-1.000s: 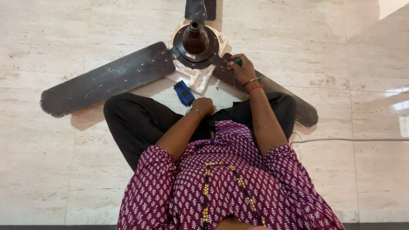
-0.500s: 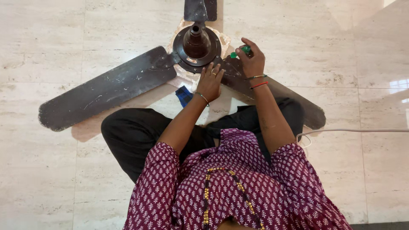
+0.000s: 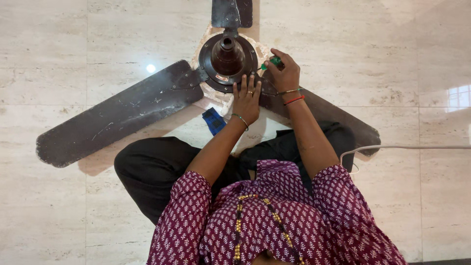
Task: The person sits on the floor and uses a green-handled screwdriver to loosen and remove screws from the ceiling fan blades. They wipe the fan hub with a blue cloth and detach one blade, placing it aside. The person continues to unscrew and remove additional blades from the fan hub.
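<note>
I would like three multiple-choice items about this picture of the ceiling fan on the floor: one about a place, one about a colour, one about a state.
1. Where does the left hand rest?
A. on the rim of the fan motor housing
B. on the white cable
C. on the far tip of the long blade

2. What colour is the handle of the screwdriver in the right hand?
A. red
B. green
C. yellow

3. How is the left hand held?
A. flat, with the fingers spread
B. shut in a fist
C. lifted in the air

Answers: 1 A, the fingertips lie at the housing's near edge. 2 B, a green handle shows above the right fingers. 3 A, the fingers lie extended and apart on the fan.
</note>
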